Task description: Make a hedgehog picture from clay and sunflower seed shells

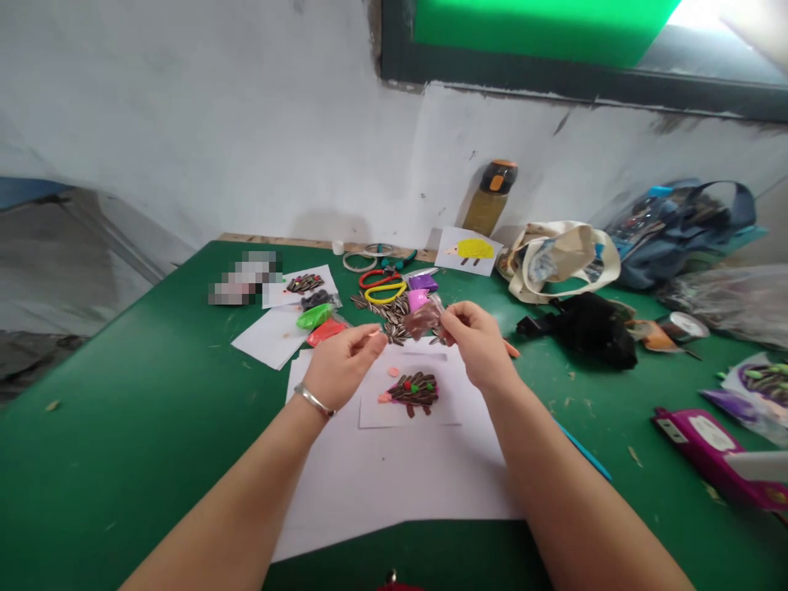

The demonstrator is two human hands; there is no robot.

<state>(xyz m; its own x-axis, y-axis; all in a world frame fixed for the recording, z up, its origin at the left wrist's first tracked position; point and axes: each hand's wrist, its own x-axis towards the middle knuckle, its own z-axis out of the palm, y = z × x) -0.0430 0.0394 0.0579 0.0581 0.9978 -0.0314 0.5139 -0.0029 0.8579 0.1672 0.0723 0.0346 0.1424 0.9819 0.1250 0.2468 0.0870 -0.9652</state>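
Observation:
My right hand (pixel 471 336) pinches the edge of a small clear bag of brown clay (pixel 423 318) above the white paper. To its left, my left hand (pixel 345 361) is closed, fingertips together, on a tiny pinkish bit too small to make out. Below and between both hands lies a small white card (pixel 378 412) bearing a hedgehog figure (pixel 419 389) of striped seeds, with red and green dots, a pink snout and brown legs. A pink clay disc (pixel 393 372) sits above the snout. Larger white sheets (pixel 382 484) lie underneath.
Behind the hands are a seed pile (pixel 391 316), scissors (pixel 385 291), and green (pixel 315 316), red (pixel 326 331) and purple (pixel 423 282) clay packets. A bottle (pixel 489 197) stands by the wall. A cloth bag (pixel 557 263), black pouch (pixel 594 332) and magenta device (pixel 707 451) lie right.

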